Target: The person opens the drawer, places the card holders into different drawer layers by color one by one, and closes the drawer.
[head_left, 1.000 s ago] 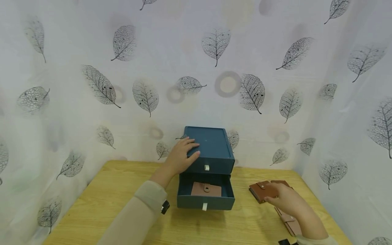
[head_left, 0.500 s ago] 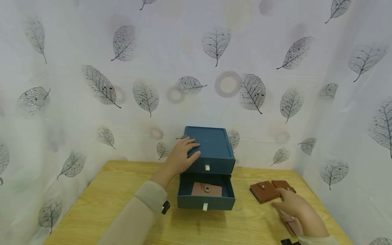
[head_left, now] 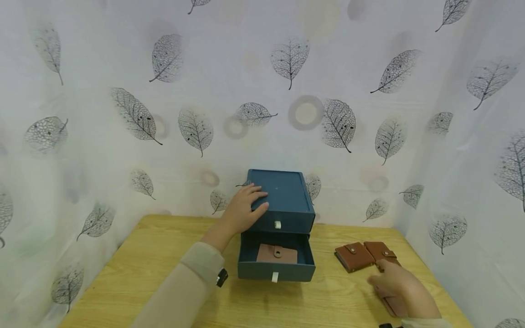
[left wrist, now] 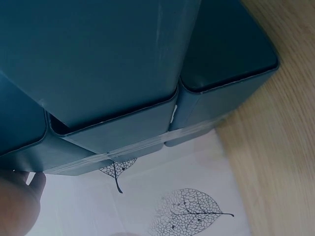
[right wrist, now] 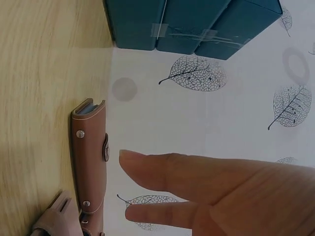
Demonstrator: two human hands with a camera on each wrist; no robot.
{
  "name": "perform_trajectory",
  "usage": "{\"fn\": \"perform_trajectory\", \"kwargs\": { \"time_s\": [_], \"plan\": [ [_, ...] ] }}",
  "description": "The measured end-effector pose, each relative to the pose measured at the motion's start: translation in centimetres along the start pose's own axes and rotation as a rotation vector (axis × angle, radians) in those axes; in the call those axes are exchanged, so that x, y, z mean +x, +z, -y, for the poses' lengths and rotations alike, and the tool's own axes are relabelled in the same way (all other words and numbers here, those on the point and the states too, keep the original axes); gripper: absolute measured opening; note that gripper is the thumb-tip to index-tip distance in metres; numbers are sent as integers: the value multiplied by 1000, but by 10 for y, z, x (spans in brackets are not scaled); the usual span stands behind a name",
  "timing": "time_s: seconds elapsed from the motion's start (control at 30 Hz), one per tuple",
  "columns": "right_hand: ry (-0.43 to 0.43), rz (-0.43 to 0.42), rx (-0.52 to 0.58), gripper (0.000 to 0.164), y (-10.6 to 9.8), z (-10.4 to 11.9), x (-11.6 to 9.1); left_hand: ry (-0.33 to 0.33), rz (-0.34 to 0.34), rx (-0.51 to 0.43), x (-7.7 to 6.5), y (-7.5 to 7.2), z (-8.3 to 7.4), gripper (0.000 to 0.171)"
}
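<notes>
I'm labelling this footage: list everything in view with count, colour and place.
Table: 1, yellow wood, foreground
Backdrop: 1, white, leaf-printed, behind table
Drawer unit: 1, blue, on table
Open drawer: 1, blue, in unit
Tabs: 2, white, drawer fronts
Brown wallets: 2, brown, table's right
Pink wallets: at least 2, pink, in drawer and near brown wallets
Sleeves: 2, beige, forearms
Devices: 2, black, at sleeves
Left hand: 1, bare, on unit
Right hand: 1, bare, near wallets

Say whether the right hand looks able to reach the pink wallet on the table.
Probably yes: the right hand holds nothing, and nothing visible stands between it and the pink wallet.
</notes>
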State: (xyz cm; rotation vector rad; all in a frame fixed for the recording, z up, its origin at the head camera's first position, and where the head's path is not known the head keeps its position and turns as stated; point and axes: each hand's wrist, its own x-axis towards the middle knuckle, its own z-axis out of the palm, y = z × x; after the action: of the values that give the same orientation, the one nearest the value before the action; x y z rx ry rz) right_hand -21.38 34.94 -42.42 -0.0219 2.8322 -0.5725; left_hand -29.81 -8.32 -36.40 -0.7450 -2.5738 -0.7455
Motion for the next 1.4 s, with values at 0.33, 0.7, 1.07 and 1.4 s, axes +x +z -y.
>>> {"fn": "perform_trajectory", "kwargs": {
  "time_s": [0.33,0.7,1.07,1.4],
  "plan": [
    [140,68,187,102,5,-16,6,2,-3,-8,0,-1,-2,47],
    [248,123,696,76,18,-18,0,-9,14,4,0,3,1,48],
    [196,81,231,35,18,-35,6,-11,5,-7,-2,2,1,48],
    [221,77,315,25,24,-34,4,0,-10,-6,-2,2,1,47]
  ]
}}
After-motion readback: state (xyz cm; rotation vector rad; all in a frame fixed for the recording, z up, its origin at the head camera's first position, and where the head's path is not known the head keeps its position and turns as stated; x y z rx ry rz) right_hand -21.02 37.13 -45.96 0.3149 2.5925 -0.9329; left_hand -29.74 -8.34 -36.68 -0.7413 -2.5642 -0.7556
